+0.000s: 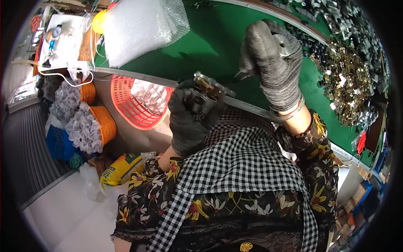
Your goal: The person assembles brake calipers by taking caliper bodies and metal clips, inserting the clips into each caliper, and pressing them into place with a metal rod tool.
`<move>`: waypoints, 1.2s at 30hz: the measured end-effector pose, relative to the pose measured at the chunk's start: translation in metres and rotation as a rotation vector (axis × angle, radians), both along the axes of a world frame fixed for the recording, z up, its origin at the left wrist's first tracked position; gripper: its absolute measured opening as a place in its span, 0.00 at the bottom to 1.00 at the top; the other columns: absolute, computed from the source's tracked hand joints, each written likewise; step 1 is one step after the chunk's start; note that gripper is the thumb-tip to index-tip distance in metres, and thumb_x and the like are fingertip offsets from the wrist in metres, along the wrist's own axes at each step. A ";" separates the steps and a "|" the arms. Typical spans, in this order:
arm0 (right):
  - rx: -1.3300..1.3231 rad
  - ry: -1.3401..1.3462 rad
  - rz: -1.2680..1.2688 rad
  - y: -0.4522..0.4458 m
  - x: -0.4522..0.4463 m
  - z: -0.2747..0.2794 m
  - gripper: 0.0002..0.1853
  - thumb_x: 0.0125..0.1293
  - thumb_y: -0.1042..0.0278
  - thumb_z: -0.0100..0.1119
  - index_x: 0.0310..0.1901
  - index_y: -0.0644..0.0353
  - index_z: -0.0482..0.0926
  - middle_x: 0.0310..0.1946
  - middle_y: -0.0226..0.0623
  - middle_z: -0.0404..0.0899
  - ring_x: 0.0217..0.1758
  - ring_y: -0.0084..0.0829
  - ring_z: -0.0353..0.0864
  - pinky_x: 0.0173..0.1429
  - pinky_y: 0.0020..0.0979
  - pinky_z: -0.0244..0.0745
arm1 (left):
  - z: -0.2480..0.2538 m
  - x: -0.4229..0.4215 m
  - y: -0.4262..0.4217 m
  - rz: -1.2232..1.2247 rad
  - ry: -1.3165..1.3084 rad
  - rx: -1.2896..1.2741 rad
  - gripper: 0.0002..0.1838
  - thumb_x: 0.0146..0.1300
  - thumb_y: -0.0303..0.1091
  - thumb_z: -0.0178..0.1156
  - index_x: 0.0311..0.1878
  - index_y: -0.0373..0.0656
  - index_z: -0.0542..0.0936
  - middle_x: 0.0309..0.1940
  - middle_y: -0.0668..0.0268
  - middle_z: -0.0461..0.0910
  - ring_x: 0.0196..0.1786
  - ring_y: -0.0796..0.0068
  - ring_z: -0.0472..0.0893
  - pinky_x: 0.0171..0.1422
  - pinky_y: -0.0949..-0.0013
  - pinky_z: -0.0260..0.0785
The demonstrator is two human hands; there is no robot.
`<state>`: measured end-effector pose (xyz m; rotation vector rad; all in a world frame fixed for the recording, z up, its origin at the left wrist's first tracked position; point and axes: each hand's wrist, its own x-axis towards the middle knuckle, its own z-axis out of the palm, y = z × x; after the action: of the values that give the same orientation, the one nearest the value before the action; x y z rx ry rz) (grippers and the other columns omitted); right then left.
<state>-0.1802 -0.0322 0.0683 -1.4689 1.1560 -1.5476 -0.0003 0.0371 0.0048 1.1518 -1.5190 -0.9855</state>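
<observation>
Shows black-and-white gingham on a bibbed cloth apron (247,164); yellow, red and white flowers on loose black fabric sleeves (319,168); grey on knitted gloves (268,63); silver on a round metal piece (283,45); green on a flat tabletop (214,38).

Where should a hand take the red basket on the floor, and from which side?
Probably the near rim of the red basket, from above on the wearer's side: its open mouth faces up, while the far side sits close against the green table's edge.

Grn workbench (205,35), pale flr (69,218), ribbed gray panel (25,147) at L, brt lt.
</observation>
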 end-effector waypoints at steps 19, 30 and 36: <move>-0.002 -0.321 0.775 -0.015 0.051 0.012 0.18 0.65 0.56 0.56 0.47 0.64 0.74 0.32 0.37 0.77 0.27 0.21 0.75 0.28 0.22 0.74 | -0.029 0.013 0.003 0.142 -0.109 -0.073 0.42 0.46 0.25 0.74 0.60 0.39 0.57 0.53 0.58 0.62 0.54 0.68 0.73 0.56 0.66 0.73; -0.491 -0.327 0.680 -0.032 0.075 -0.003 0.16 0.70 0.63 0.51 0.53 0.63 0.73 0.29 0.33 0.75 0.23 0.22 0.71 0.27 0.23 0.72 | -0.037 0.017 -0.003 0.143 0.025 0.192 0.40 0.46 0.29 0.75 0.57 0.38 0.59 0.52 0.56 0.64 0.50 0.65 0.76 0.54 0.65 0.74; -0.274 -0.252 0.620 -0.043 0.070 -0.016 0.13 0.63 0.68 0.61 0.46 0.67 0.79 0.35 0.35 0.82 0.33 0.25 0.81 0.36 0.23 0.77 | -0.052 0.014 -0.004 0.216 0.470 0.401 0.39 0.47 0.30 0.75 0.57 0.38 0.58 0.52 0.55 0.64 0.51 0.65 0.75 0.54 0.64 0.73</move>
<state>-0.1102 -0.0755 0.0520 -1.5542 0.2974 -1.4157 0.0132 0.0335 -0.0474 1.2176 -0.8280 -1.3342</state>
